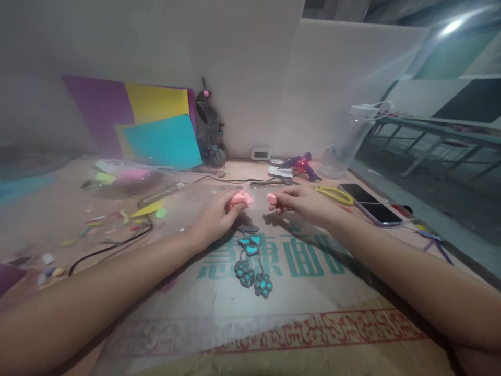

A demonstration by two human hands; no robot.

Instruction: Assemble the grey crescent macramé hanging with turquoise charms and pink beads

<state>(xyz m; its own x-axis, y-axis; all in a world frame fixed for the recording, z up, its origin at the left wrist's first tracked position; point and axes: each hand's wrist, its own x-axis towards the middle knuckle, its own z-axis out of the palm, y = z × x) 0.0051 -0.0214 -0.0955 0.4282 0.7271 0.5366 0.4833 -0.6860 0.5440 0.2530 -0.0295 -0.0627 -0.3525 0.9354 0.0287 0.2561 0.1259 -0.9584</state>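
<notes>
My left hand (224, 211) is closed round a lump of soft pink clay (241, 199), with a bit of clear wrapping showing at its top. To its right, my right hand (290, 200) pinches a smaller pink clay piece (271, 198) between thumb and fingertips. The two pink pieces are apart. Below the hands a dark grey ornament with turquoise insets (250, 245) lies flat on the printed cardboard (297, 292). Its lower parts are flower- or paw-shaped and hang from thin grey strands.
Coloured sheets (160, 141) and a dark figure (211, 125) lean against the back panel. A glue gun (303, 166) with a red light, yellow-handled scissors (334, 195) and a phone (370, 203) lie right. Clay scraps (113, 219) and a black cable (109, 245) lie left.
</notes>
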